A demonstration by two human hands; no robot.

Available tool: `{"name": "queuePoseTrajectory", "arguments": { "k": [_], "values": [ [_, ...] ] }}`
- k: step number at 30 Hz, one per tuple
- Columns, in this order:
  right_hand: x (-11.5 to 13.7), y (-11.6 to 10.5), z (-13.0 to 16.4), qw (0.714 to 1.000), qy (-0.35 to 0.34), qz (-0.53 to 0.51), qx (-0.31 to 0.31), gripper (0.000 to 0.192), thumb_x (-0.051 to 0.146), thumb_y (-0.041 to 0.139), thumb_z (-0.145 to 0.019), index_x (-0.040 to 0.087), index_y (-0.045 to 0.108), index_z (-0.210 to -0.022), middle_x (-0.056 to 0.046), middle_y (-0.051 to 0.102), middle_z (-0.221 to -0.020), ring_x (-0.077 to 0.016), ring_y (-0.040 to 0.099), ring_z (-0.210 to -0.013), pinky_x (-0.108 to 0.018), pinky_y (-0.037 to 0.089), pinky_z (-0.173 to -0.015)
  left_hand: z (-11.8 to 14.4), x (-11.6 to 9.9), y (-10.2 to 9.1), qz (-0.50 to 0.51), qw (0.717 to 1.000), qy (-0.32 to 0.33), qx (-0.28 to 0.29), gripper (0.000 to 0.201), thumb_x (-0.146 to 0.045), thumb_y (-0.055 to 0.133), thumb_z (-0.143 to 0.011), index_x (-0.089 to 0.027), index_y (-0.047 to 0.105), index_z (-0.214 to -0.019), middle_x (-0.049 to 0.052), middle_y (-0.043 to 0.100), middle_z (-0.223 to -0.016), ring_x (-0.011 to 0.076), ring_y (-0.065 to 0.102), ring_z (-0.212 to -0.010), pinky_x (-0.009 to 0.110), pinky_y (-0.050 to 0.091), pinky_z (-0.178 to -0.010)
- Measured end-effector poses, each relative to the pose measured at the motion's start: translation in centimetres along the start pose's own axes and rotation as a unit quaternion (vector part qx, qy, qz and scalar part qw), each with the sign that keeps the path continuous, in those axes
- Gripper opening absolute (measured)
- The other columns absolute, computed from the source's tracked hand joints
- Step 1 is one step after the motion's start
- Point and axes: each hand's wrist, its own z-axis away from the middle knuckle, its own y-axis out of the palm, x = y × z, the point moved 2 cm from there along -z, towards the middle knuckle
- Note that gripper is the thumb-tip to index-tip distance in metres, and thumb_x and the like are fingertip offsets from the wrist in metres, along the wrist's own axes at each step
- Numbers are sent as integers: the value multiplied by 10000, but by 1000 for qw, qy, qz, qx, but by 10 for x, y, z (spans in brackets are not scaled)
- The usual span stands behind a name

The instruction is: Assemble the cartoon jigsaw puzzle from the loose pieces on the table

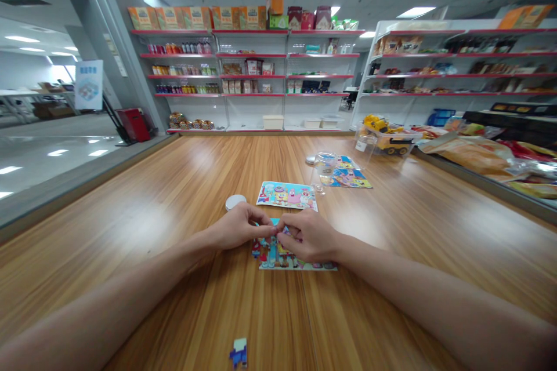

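Both hands meet over a flat, glossy cardboard puzzle (278,258) on the grained wooden surface (174,197) — left hand (238,226) and right hand (308,236) pinching one small piece (275,231) between fingertips. A round white lid (235,202) lies nearby.

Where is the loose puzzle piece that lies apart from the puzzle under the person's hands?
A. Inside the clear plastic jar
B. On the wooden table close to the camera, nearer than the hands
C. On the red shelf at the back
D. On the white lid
B: the loose puzzle piece lies alone on the wooden table at the bottom of the view, nearer than the puzzle that both hands touch.
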Motion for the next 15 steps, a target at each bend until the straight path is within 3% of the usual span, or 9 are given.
{"name": "queuePoseTrajectory", "arguments": {
  "k": [3, 6, 10, 15],
  "values": [
    [-2, 3, 1, 1000, 17, -17, -6, 151, 226, 546, -816, 134, 650, -758, 44, 461, -477, -80, 384, -446, -205, 251, -480, 2, -2, -11, -46, 998, 49, -11, 348, -438, 647, -821, -99, 721, -803, 70, 685, -775, 135, 583, -689, 230, 448, -634],
    [-2, 5, 1, 999, 25, -26, 5, 140, 200, 551, -820, 137, 670, -780, 43, 474, -485, -77, 385, -442, -201, 247, -473, 6, -1, -24, -88, 988, 122, 25, 238, -363, 687, -804, -139, 751, -855, 111, 682, -1022, 176, 615, -889, 290, 473, -812],
    [3, 4, 0, 1000, 11, -17, 0, 141, 216, 570, -819, 153, 691, -786, 39, 492, -485, -76, 404, -440, -201, 268, -486, 8, 8, -31, -113, 982, 125, 89, 185, -322, 684, -821, -179, 762, -910, 114, 637, -1150, 172, 613, -948, 302, 454, -902],
    [8, 3, 2, 1000, -9, 3, 0, 155, 222, 570, -810, 163, 697, -743, 22, 519, -488, -88, 454, -457, -205, 273, -489, 13, 3, -24, -128, 982, 114, 77, 165, -297, 669, -832, -185, 764, -907, 75, 633, -1140, 148, 611, -888, 263, 457, -871]
  ]
}}
